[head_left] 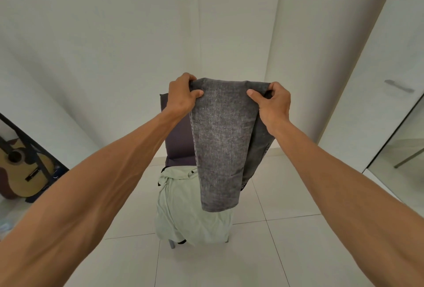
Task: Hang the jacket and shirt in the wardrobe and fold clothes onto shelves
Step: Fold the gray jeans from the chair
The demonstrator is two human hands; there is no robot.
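Dark grey jeans [223,140] hang doubled over in the air in front of me, above a chair. My left hand [182,95] pinches the fold's upper left corner. My right hand [271,103] pinches the upper right corner. Both arms are stretched out at about chest height. Below the jeans a pale green garment [181,204] lies draped over the seat of the dark purple chair [177,140] and spills down its front. The jeans cover part of the chair's backrest.
White wardrobe doors with a metal handle [399,89] stand at the right, and a mirrored panel [406,149] lies beyond them. An acoustic guitar [20,172] leans by a black frame at the left. The floor is white tile, with white walls behind.
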